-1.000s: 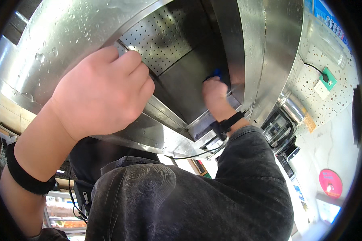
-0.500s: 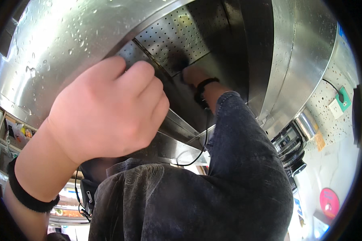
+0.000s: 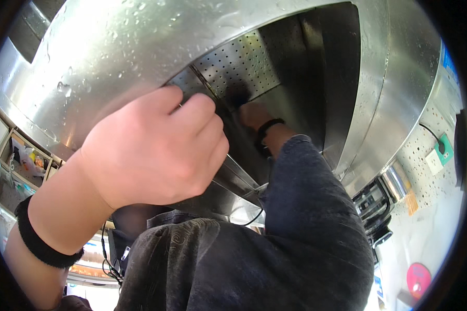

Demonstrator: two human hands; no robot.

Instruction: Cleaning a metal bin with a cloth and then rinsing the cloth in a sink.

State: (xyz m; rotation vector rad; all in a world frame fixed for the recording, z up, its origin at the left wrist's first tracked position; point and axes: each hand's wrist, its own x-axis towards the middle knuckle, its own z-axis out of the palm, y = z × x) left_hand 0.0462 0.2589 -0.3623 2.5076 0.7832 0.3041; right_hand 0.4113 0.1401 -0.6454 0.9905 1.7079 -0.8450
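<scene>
**Two hands up under the big metal hood**

We looked up and saw a big shiny metal hood (image 3: 140, 46) filling the top of the frame. It had drops of water on it. Our left hand (image 3: 150, 150) was in the middle left, curled over the hood's lower edge, its fingers (image 3: 192, 111) bent and gripping the rim right beside the metal plate with little holes (image 3: 238, 67). Our right hand (image 3: 254, 114) was deeper in, near the middle of the frame, pressed against the dark inside just under that plate. Its dark sleeve (image 3: 316, 207) ran down to the lower right.

How far along was the work? We thought it was somewhere in the middle. Both hands were busy inside the hood, and the holey plate sat in its place. We could not see what was done or what was left.

A lot was hard to see. The right hand's fingers were lost in the dark, so we could not tell if they were clenched or loose. A black machine (image 3: 373, 202) at the right was half hidden. The shelves (image 3: 15, 166) at the far left were bent and tiny.
</scene>
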